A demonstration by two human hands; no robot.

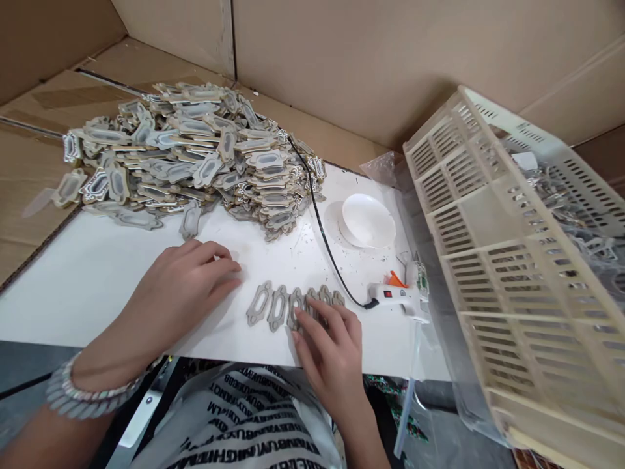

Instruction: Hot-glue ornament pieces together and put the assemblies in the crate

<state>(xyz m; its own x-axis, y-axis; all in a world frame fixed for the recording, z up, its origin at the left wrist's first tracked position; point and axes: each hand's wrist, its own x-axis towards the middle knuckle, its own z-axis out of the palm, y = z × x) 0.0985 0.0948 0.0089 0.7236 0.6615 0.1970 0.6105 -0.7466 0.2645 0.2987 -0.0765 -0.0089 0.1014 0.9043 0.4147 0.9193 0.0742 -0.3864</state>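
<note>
A row of several small grey-beige ornate label-holder frames [278, 309] lies side by side on the white work surface [209, 335]. My right hand [334, 342] rests over the right part of this row, fingers apart and fingertips touching the pieces, covering some of them. To the left of the row, my left hand [193, 283] is just above the surface, its fingers loosely bent and nothing visible in them. Beyond both hands rises a large heap of similar frames [195, 146], with one loose frame [190, 219] at its near edge.
A white glue gun [390, 294] with an orange trigger lies right of the row; its black cord [319, 225] runs back over the heap. Behind it stands a white bowl [368, 221]. A cream slatted crate [488, 221] holding metal parts tilts at the right. Cardboard walls [342, 58] enclose the back.
</note>
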